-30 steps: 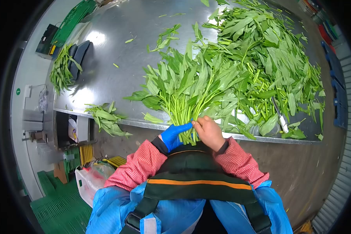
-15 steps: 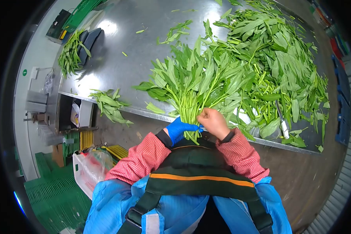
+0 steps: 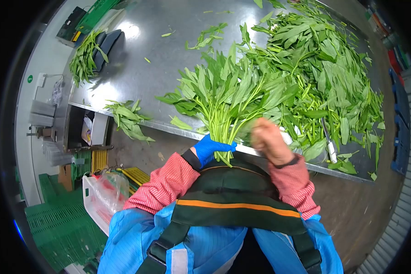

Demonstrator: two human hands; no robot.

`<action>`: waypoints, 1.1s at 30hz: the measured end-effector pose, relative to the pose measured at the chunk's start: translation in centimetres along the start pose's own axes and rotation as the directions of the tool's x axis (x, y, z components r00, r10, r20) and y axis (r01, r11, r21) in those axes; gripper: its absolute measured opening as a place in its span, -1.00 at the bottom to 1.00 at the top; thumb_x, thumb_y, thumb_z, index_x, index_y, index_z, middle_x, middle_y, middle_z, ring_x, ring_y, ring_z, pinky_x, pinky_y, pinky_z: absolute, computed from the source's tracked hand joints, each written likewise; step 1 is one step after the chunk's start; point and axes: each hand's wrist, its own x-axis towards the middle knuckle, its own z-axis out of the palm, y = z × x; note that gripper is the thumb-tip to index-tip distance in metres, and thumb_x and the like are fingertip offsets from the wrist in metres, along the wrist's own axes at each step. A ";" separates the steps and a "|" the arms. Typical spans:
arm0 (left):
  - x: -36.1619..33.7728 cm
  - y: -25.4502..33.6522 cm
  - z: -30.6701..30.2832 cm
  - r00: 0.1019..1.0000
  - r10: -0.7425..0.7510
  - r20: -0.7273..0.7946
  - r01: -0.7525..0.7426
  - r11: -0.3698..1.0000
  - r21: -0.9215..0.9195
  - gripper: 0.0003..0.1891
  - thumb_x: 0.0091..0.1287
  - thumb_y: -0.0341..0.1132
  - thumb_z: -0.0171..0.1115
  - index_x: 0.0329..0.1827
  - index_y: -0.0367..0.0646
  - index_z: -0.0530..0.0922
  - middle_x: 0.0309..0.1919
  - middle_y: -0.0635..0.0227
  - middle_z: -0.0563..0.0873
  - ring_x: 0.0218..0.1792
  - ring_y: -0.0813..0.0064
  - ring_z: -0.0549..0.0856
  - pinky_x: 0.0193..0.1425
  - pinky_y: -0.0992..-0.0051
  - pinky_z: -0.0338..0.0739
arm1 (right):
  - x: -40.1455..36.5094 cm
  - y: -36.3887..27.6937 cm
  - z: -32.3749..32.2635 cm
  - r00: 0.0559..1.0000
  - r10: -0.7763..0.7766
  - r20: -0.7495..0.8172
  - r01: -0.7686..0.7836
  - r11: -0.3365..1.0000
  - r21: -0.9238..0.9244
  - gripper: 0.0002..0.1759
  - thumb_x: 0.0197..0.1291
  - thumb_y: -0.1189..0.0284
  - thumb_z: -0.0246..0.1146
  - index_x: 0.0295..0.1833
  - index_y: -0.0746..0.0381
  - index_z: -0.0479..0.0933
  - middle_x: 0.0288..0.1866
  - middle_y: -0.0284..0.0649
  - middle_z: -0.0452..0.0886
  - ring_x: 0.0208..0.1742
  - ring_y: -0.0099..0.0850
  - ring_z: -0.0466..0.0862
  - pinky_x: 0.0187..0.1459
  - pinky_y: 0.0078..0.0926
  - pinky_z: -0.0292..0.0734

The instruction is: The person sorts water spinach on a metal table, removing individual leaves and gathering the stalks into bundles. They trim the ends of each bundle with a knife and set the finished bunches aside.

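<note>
My left hand [image 3: 210, 150], in a blue glove, is wrapped round the lower stems of a bunch of leafy greens [image 3: 221, 98] at the table's front edge. The leaves fan out away from me over the metal table [image 3: 155, 64]. To the right of the stems, my bare right hand [image 3: 269, 139] is raised and blurred by motion, so its fingers are hard to make out. Beyond it lies a large heap of greens [image 3: 324, 68] with cut stems. A knife [image 3: 331, 148] with a white handle rests near the front edge at the right.
A few greens [image 3: 129, 119] hang over the front edge at the left. More greens [image 3: 83, 61] lie by a dark holder [image 3: 106, 48] farther back. On the lower left are a pale crate [image 3: 93, 201] with plastic bags and stacked green crates [image 3: 64, 228].
My right hand has moved away from the stems, to the right. The bunch stays in my left hand in nearly the same place.
</note>
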 end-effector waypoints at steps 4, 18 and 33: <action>-0.6 0.7 0.9 0.995 -0.086 -0.059 0.086 0.996 -0.015 -0.60 0.17 -0.51 0.34 0.09 -0.29 0.51 -0.14 0.14 0.70 -0.10 0.33 0.71 0.03 0.39 0.62 | -1.7 -5.4 -2.5 0.882 -0.396 -0.255 0.444 0.880 0.169 -0.85 0.34 0.31 0.10 -0.19 0.17 0.41 -0.56 -0.44 0.34 -0.69 -0.67 0.20 -0.65 -0.70 0.13; -4.0 14.2 -1.1 0.700 0.610 0.370 0.153 -0.635 0.758 -0.67 0.10 -0.45 0.19 -0.03 -0.08 0.52 -0.32 0.27 0.61 -0.26 0.24 0.65 -0.21 0.25 0.48 | 3.2 2.2 -1.2 0.997 0.063 0.049 -0.033 0.885 -0.465 -0.71 0.33 0.36 0.13 0.08 0.27 0.45 -0.41 -0.40 0.48 -0.48 -0.62 0.41 -0.46 -0.65 0.34; -4.1 22.9 -20.1 0.480 0.877 -0.036 -0.055 0.071 0.996 -0.65 0.20 -0.52 0.30 0.08 -0.21 0.56 -0.07 0.20 0.71 -0.09 0.43 0.70 0.00 0.43 0.56 | 6.2 3.4 5.8 0.967 -0.016 0.256 0.222 0.552 -0.804 -0.75 0.25 0.25 0.22 -0.13 0.21 0.54 -0.56 -0.30 0.46 -0.53 -0.50 0.45 -0.44 -0.48 0.37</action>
